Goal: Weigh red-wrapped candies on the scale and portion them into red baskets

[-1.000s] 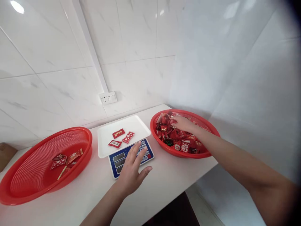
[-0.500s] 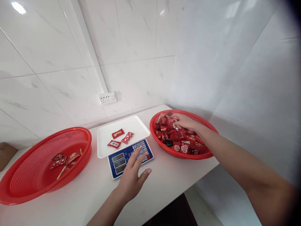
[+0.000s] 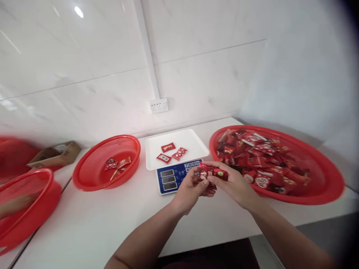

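Observation:
Red wrapped candies [image 3: 204, 172] are held between my two hands, in front of the blue-fronted scale [image 3: 169, 179]. My left hand [image 3: 189, 190] has its fingers wrapped round them from the left. From the right, my right hand [image 3: 232, 183] grips them, thumb and fingers pressed together. On the scale's white tray [image 3: 154, 145] lie a plain red candy [image 3: 168, 147], a dotted candy [image 3: 179, 153] and one with a white label [image 3: 163, 158]. To the right, a large red basket [image 3: 331, 183] holds many red candies [image 3: 260, 160].
A red basket [image 3: 84, 175] with several candies stands left of the scale. Farther left, another person's hand [image 3: 21, 203] reaches into a red basket [image 3: 46, 201]. A cardboard box [image 3: 56, 155] sits near the wall, below the left of the socket [image 3: 159, 105].
My right hand has come out of the candy basket and met my left hand, with candies between them. My left hand has closed. The view has turned left, showing more baskets.

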{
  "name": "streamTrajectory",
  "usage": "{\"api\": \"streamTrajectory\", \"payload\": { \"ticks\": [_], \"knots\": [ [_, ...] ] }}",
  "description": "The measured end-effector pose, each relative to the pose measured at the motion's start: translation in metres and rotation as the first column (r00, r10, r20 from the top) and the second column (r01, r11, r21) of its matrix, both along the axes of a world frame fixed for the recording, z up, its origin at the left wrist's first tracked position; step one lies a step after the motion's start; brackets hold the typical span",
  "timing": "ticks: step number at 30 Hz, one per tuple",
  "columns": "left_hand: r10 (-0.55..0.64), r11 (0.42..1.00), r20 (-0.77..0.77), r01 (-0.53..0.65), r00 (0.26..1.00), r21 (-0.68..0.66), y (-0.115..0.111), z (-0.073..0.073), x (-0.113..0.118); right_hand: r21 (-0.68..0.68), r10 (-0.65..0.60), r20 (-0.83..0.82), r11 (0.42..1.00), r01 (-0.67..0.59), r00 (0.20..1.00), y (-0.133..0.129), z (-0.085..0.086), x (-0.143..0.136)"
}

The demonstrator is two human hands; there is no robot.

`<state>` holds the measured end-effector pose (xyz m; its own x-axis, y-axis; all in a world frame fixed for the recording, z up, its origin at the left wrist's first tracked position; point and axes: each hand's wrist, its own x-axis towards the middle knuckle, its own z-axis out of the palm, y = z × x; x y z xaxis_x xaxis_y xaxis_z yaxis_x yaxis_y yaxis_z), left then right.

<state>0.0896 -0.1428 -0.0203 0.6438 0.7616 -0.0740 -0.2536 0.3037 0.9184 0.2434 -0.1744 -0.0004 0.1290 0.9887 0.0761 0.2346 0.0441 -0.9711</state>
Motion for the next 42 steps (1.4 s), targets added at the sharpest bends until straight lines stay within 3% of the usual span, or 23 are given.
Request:
{"api": "streamTrajectory", "payload": {
  "ticks": [2,4,5,7,9,12,14,16,20,23,25,28,31,35,37,42],
  "knots": [
    [0.070,0.997,-0.054,-0.069,0.996,0.018,0.005,-0.003,-0.013,-0.051,0.019,-0.105,0.998,-0.025,0.994,0.002,-0.016,-0.007],
    [0.186,0.978,-0.144,-0.168,0.972,0.128,0.016,-0.002,-0.028,-0.082,-0.014,-0.268,0.997,-0.009,0.963,0.005,-0.030,-0.011],
    [0.273,0.948,-0.195,-0.228,0.942,0.224,0.024,0.000,-0.036,-0.097,-0.044,-0.335,0.995,0.012,0.941,0.007,-0.035,-0.012],
    [0.466,0.834,-0.281,-0.310,0.839,0.456,0.043,0.005,-0.051,-0.121,-0.102,-0.407,0.991,0.057,0.908,0.009,-0.043,-0.015],
    [0.616,0.693,-0.342,-0.281,0.710,0.664,0.067,0.011,-0.061,-0.148,-0.127,-0.381,0.986,0.075,0.916,0.011,-0.046,-0.019],
    [0.733,0.535,-0.402,-0.100,0.549,0.839,0.098,0.018,-0.067,-0.094,-0.037,-0.365,0.996,0.003,0.930,0.016,-0.043,-0.024],
    [0.783,0.457,-0.381,-0.038,0.491,0.889,0.105,0.018,-0.069,0.001,-0.008,-0.264,1.000,0.009,0.964,0.021,-0.036,-0.028],
    [0.794,0.422,-0.352,-0.032,0.495,0.906,0.100,0.014,-0.071,0.109,-0.055,-0.131,0.992,0.070,0.990,0.031,-0.029,-0.030],
    [0.769,0.448,-0.357,-0.049,0.531,0.893,0.071,0.006,-0.075,0.233,-0.138,-0.016,0.963,0.138,0.990,0.068,-0.022,-0.036],
    [0.753,0.462,-0.360,-0.051,0.551,0.885,0.050,0.003,-0.079,0.234,-0.084,-0.006,0.969,0.083,0.996,0.092,-0.023,-0.041],
    [0.745,0.459,-0.358,-0.043,0.564,0.887,0.038,0.003,-0.084,0.228,-0.036,0.028,0.973,0.028,0.999,0.094,-0.024,-0.041],
    [0.735,0.471,-0.377,-0.025,0.563,0.882,0.023,0.001,-0.092,0.230,-0.011,0.057,0.973,-0.003,0.998,0.072,-0.021,-0.030],
    [0.682,0.530,-0.436,0.014,0.587,0.848,0.010,-0.004,-0.099,0.249,-0.096,0.200,0.967,0.044,0.975,0.032,-0.015,-0.004],
    [0.541,0.624,-0.529,0.109,0.655,0.774,-0.004,-0.015,-0.100,0.166,-0.240,0.473,0.969,0.181,0.848,-0.014,-0.009,0.052],
    [0.483,0.648,-0.551,0.146,0.680,0.748,-0.008,-0.020,-0.096,0.011,-0.188,0.571,0.975,0.222,0.799,-0.027,-0.009,0.084],
    [0.384,0.651,-0.562,0.217,0.733,0.728,-0.008,-0.025,-0.076,-0.351,0.180,0.714,0.928,0.124,0.676,-0.035,-0.006,0.139]
  ]
}}
